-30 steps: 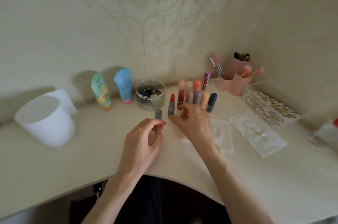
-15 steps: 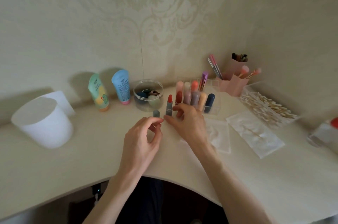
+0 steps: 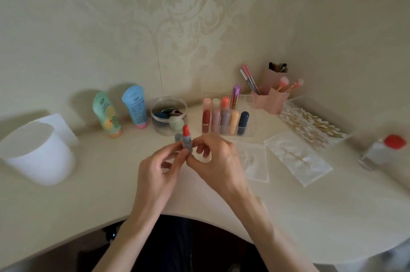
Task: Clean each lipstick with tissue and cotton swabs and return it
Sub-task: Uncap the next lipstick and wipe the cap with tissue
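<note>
Both hands meet over the middle of a pale cream desk (image 3: 88, 194), whose near edge curves inward around the person. The left hand (image 3: 155, 174) and right hand (image 3: 219, 160) are drawn together, fingers curled. Each pinches the lower part of the grey tube of the lipstick (image 3: 186, 139), which is upright just above the desk with its red bullet bare. Its grey cap (image 3: 177, 137) stands just behind the fingertips.

Beyond the right hand stands a clear organiser (image 3: 250, 114) holding rows of capped lipsticks. Two tissue sheets (image 3: 297, 158) lie flat to the right of that hand. Further right and back is a clear box of cotton swabs (image 3: 310, 125), with a pink brush holder (image 3: 273, 98) in the corner behind it.

Beyond the left hand are a round clear jar (image 3: 168, 114) and two squeeze tubes, one green (image 3: 106, 114) and one blue (image 3: 135, 106), both leaning at the wall. Well to the left sits a white tub (image 3: 37, 151). At the far right edge something blurred, seemingly a clear bottle with a red cap (image 3: 386, 149), rests on the desk.

The wall (image 3: 155, 27) is cream with a faint damask pattern and turns a corner at the right. It is dark under the desk cut-out.
</note>
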Available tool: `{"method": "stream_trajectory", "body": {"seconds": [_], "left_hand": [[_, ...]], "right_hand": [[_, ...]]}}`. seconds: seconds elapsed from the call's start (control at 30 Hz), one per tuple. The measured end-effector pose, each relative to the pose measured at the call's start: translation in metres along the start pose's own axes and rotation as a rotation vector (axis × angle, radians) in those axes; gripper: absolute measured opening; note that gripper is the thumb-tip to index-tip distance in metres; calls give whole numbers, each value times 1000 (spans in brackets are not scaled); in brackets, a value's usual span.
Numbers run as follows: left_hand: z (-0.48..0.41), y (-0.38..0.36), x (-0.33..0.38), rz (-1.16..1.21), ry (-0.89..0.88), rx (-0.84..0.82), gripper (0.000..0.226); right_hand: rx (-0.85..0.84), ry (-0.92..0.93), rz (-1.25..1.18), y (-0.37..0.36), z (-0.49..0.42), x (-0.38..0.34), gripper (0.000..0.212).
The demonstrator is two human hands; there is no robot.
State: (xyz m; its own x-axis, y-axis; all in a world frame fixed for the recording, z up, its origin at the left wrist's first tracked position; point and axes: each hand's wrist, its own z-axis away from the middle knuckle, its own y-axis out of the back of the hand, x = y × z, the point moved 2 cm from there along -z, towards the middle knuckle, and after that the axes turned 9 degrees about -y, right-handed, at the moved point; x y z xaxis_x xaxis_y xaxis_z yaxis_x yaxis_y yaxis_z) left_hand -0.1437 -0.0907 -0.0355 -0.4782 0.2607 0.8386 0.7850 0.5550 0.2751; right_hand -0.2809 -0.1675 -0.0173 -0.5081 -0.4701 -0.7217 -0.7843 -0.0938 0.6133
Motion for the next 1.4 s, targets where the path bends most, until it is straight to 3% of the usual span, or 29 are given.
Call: {"method": "stream_trajectory", "body": {"seconds": [0.17,0.3,0.47,0.57,0.73,0.93,1.07,1.17,1.3,1.4], "left_hand": [[-2,4,-1,202,87,-32,22],[-3,4,-4,224,124,47,17],[-5,-1,-1,321,149,35,21],[-6,-8,2,362,156,28,20],[-8,-17,5,402,150,1,27],[-4,-27,3,430,121,-67,27],[0,-30,5,443,128,-131,32],[1,-31,10,481,130,-163,32],[-2,-30,14,506,130,-153,29],[-3,-30,15,525,125,-143,28]], "right_hand": [[-44,48,-27,-4,6,1,13],[-121,48,4,4,7,9,25],[147,-75,397,30,7,46,29],[118,-93,441,32,12,55,23],[150,33,490,27,24,57,24],[184,15,363,33,22,56,5],[110,-184,-44,41,14,56,11],[-28,-196,-277,48,9,47,18],[-173,-162,-267,61,1,39,31],[-250,-175,-279,63,-6,39,21]]}}
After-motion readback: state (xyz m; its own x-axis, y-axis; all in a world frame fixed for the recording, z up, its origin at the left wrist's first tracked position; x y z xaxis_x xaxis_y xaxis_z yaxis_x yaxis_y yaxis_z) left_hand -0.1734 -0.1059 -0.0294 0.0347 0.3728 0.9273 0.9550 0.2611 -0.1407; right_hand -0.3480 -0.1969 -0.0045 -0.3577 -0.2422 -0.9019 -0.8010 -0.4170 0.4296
